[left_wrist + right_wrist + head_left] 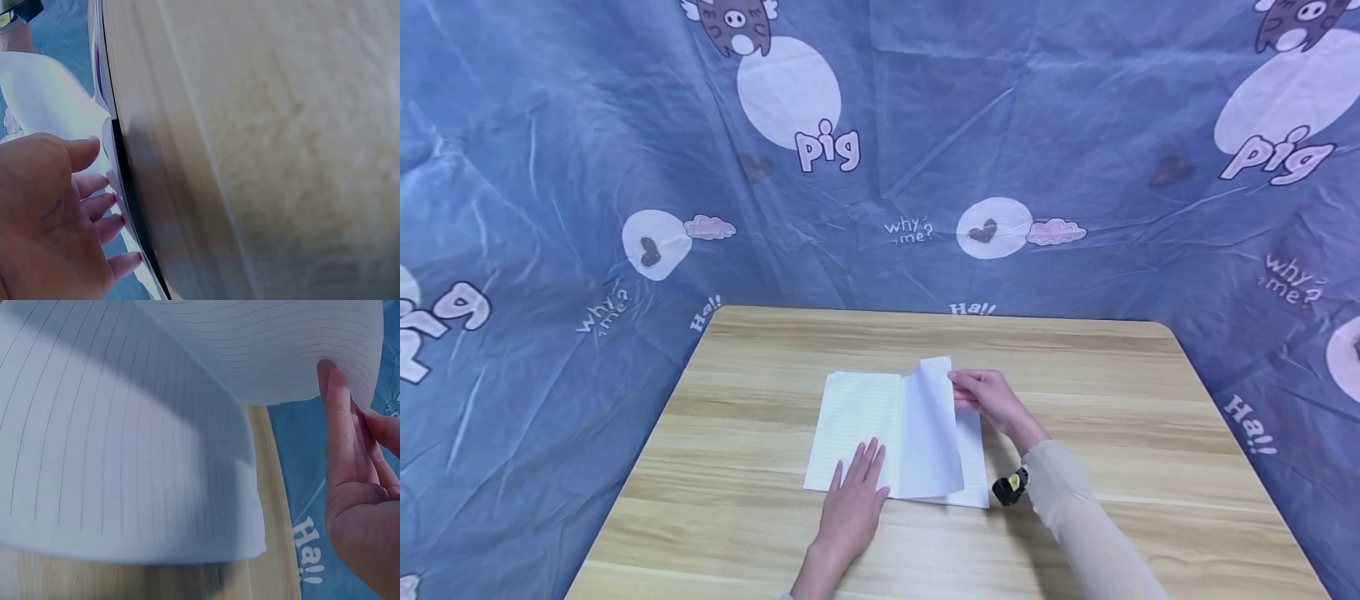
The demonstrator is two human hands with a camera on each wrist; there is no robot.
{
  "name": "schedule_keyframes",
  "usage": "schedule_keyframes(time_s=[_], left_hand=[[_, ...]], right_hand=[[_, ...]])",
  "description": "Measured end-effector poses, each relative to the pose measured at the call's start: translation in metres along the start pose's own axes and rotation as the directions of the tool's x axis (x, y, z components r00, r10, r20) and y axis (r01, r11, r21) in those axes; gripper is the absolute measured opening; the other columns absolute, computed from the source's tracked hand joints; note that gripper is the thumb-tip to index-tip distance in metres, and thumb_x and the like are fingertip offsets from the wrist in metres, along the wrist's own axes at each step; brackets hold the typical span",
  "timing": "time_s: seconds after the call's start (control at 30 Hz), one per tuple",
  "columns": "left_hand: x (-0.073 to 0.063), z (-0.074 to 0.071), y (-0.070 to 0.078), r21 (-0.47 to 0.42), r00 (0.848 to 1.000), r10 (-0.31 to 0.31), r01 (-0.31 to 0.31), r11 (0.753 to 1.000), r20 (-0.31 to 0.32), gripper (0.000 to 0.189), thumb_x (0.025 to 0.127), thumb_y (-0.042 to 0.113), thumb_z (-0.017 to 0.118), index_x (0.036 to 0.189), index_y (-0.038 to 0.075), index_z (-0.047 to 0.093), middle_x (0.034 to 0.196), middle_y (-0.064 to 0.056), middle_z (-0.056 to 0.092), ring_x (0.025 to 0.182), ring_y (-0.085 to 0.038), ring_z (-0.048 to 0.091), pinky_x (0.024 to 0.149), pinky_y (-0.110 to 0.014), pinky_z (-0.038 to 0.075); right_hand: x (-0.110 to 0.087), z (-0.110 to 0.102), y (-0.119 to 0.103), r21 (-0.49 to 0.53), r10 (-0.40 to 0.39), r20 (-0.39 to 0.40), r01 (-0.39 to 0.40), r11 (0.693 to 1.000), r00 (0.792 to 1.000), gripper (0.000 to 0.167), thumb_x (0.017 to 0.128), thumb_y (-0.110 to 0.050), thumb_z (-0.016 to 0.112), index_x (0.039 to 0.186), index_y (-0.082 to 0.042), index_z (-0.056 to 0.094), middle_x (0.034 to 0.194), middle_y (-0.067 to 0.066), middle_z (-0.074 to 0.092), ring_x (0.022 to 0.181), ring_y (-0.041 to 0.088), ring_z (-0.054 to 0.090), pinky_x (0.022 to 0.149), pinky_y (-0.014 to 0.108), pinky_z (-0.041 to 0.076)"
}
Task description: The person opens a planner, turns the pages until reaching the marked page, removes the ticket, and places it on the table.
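An open notebook (856,408) with ruled pages lies on the table. My left hand (852,508) rests on the lower part of its left page, fingers straight and spread. Seen from the left wrist, the same hand (50,219) lies along the notebook's near edge. A page (928,433) on the right side stands lifted and curved. My right hand (992,402) pinches it near its upper outer corner. In the right wrist view, the raised page (281,356) shows faint lines, and the thumb and fingers of the right hand (356,469) hold its edge.
The wooden table (737,467) extends around the notebook on all sides. A blue printed cloth (925,167) hangs behind the table and at both sides. A small black device (1011,486) is worn at the right wrist, beside the beige sleeve (1075,500).
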State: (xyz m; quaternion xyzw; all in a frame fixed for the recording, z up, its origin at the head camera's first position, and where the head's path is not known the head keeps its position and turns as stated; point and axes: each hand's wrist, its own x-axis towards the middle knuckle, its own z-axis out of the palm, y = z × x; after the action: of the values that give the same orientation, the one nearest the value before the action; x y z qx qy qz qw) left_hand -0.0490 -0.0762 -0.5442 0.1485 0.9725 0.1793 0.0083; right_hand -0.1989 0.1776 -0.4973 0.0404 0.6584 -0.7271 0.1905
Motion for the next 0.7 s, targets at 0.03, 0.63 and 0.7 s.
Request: schedule_keyframes(time_s=[0.03,0.63,0.7], left_hand=[[0.0,0.0,0.0,-0.005,1.0,-0.001,0.001,1.0,-0.004,0.058,0.101,0.027,0.053,0.151,0.005,0.036,0.158,-0.01,0.03,0.145,-0.029,0.027,0.115,-0.057,0.023],[0.006,-0.001,0.014,-0.064,0.986,0.012,-0.023,0.998,-0.168,0.101,0.084,0.066,0.062,0.153,0.001,0.028,0.16,-0.011,0.026,0.146,-0.027,0.025,0.116,-0.053,0.023],[0.007,0.0,0.017,-0.051,0.976,0.015,-0.027,0.998,-0.219,0.097,0.085,0.061,0.064,0.152,-0.001,0.03,0.159,-0.013,0.027,0.144,-0.029,0.028,0.115,-0.053,0.026]], right_hand=[[0.0,0.001,-0.001,0.013,-0.001,0.0,0.001,1.0,1.0,0.044,0.1,-0.011,0.056,0.13,0.021,0.047,0.086,0.006,0.072,0.077,0.012,0.07,0.076,0.025,0.059],[0.007,0.027,-0.004,0.159,-0.011,0.006,0.01,0.987,1.0,0.042,0.101,-0.007,0.052,0.131,0.021,0.044,0.086,0.006,0.072,0.079,0.014,0.071,0.078,0.027,0.059],[0.009,0.031,-0.003,0.171,-0.014,0.008,0.012,0.985,1.0,0.042,0.101,-0.007,0.052,0.131,0.022,0.043,0.084,0.006,0.072,0.078,0.013,0.071,0.077,0.027,0.059]])
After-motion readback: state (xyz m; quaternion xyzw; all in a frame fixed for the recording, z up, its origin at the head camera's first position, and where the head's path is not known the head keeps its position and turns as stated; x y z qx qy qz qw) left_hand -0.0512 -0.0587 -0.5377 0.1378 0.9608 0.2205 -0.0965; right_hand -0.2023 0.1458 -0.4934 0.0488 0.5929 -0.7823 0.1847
